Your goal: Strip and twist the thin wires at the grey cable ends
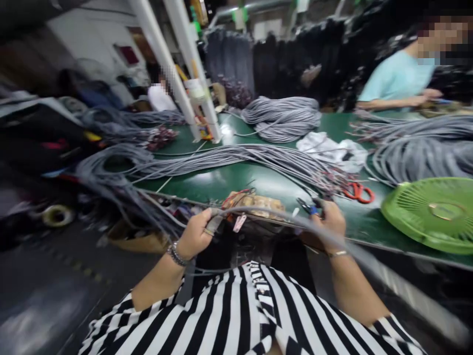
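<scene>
My left hand point(196, 232) is closed around a grey cable point(264, 212). From there the cable runs in a blurred arc to the right, passing over or through my right hand point(333, 222). Which of the two it is, I cannot tell. My right hand is wrapped round a pair of pliers point(313, 209) with blue on the handles, its jaws pointing left. Beyond both hands, a long bundle of grey cables point(236, 155) lies across the green table point(271, 185). Its stripped ends fan out near orange-handled scissors point(358, 192).
A green fan or basket point(432, 214) stands at the right edge. Coiled grey cables point(284, 116) lie at the back, with more cables point(424, 153) at right. A white cloth point(332, 150) lies between. White posts point(188, 69) rise at left. A co-worker in light blue point(399, 81) works opposite.
</scene>
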Demonstrator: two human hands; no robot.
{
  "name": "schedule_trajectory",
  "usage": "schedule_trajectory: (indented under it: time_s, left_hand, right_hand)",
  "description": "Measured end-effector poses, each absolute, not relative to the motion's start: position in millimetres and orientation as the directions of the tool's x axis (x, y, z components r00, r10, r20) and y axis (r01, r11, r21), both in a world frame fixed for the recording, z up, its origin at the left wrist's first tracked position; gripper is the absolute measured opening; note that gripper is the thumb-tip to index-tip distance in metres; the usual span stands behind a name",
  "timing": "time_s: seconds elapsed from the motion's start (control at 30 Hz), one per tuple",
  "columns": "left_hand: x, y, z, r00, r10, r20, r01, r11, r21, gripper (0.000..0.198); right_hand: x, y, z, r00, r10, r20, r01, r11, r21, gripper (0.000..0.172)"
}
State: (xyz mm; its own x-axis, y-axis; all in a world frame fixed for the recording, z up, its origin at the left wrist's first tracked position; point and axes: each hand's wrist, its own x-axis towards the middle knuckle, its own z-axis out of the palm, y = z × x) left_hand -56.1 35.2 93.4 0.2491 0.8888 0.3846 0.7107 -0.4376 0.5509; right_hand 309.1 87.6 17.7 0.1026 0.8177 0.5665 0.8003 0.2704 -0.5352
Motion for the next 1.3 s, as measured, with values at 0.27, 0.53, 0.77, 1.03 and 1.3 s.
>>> schedule_trajectory:
  time_s: [0.27, 0.53, 0.77, 1.03, 1.3]
  left_hand:
    - [-94.9, -58.4, 46.0, 0.077, 0.99, 0.118, 0.717, -0.137, 0.683, 0.024]
    - [-139.2, -101.4, 11.1, 0.086, 0.996, 0.005, 0.728, -0.066, 0.682, 0.025]
    - [-162.7, -115.0, 3.0, 0.081, 0.996, 0.045, 0.667, -0.088, 0.74, 0.028]
    - [-173.4, -111.6, 1.9, 0.082, 0.996, 0.037, 0.642, -0.082, 0.763, 0.028]
    - [-198.4, -107.9, 1.5, 0.05, 0.999, -0.02, 0.695, -0.021, 0.719, 0.023]
  right_hand:
    - [243.8, 11.1, 50.2, -0.543, 0.801, 0.252, -0.086, 0.246, -0.966, 0.053]
    - [212.1, 26.9, 54.7, -0.425, 0.846, 0.322, 0.385, 0.491, -0.781, 0.019]
    - [228.2, 28.3, 49.1, -0.551, 0.788, 0.275, 0.718, 0.615, -0.325, 0.024]
    - [253.2, 37.5, 34.9, -0.574, 0.798, 0.184, 0.76, 0.603, -0.244, 0.016]
    - [252.4, 40.7, 19.3, -0.702, 0.71, -0.065, 0.597, 0.536, -0.597, 0.012]
